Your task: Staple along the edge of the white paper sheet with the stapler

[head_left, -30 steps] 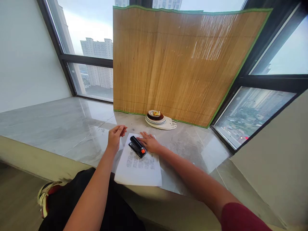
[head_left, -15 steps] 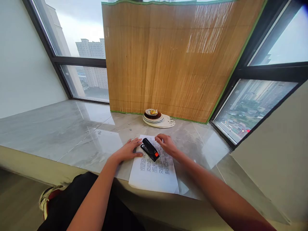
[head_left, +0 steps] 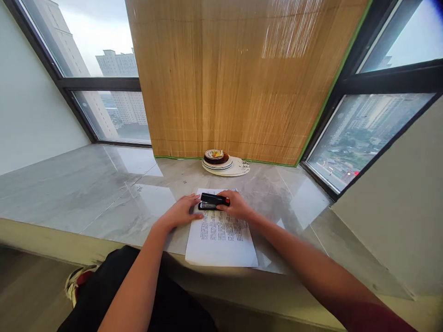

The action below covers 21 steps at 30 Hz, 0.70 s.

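A black stapler (head_left: 210, 201) with a red patch at its rear lies over the upper part of a printed sheet of paper (head_left: 221, 251). My right hand (head_left: 236, 204) grips the stapler's rear end, thumb on the near side and fingers over the top. The stapler's front points left and its jaws are apart. My left hand (head_left: 180, 212) rests at the paper's left edge, fingers spread, its fingertips close to the stapler's front. Whether those fingertips touch the stapler I cannot tell.
A stack of plates (head_left: 224, 168) stands on the grey tiled ledge (head_left: 145, 212) beyond the paper. Behind it hangs a bamboo blind (head_left: 221, 92), with dark-framed windows on both sides. The ledge's front edge runs just below the paper.
My right hand has taken hold of the stapler's rear end. The stapler has turned from a diagonal to nearly sideways. My left hand stays by the paper's left edge. The view has tilted slightly.
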### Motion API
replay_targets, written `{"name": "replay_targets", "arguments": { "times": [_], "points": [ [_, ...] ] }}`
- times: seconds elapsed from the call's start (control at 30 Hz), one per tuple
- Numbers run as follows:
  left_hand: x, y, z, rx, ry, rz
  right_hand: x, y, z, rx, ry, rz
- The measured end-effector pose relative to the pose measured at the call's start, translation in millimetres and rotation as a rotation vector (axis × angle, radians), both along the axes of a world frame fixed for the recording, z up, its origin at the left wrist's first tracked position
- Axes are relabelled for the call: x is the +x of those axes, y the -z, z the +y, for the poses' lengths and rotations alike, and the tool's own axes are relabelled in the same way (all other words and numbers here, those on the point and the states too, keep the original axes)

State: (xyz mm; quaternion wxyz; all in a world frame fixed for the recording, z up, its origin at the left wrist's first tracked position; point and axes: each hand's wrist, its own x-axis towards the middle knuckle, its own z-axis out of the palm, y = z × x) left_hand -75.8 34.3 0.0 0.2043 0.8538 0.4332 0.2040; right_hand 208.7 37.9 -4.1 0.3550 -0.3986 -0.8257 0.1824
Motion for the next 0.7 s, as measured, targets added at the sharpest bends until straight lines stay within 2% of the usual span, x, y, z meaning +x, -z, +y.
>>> {"name": "replay_targets", "arguments": {
  "times": [0.2, 0.27, 0.5, 0.7],
  "points": [
    [3, -2.9, 0, 0.004, -0.059, -0.047, 23, -11.3, 9, 0.038, 0.077, 0.195],
    [4, -2.1, 0, 0.003, -0.089, -0.075, 30, -14.2, 10, 0.034, 0.064, 0.218],
    [5, -0.6, 2, -0.041, -0.147, -0.17, 33, -17.3, 7, -0.018, -0.078, 0.135],
    [7, -2.3, 1, -0.088, -0.173, -0.251, 30, -17.6, 9, -0.009, -0.074, 0.1]
  ]
}}
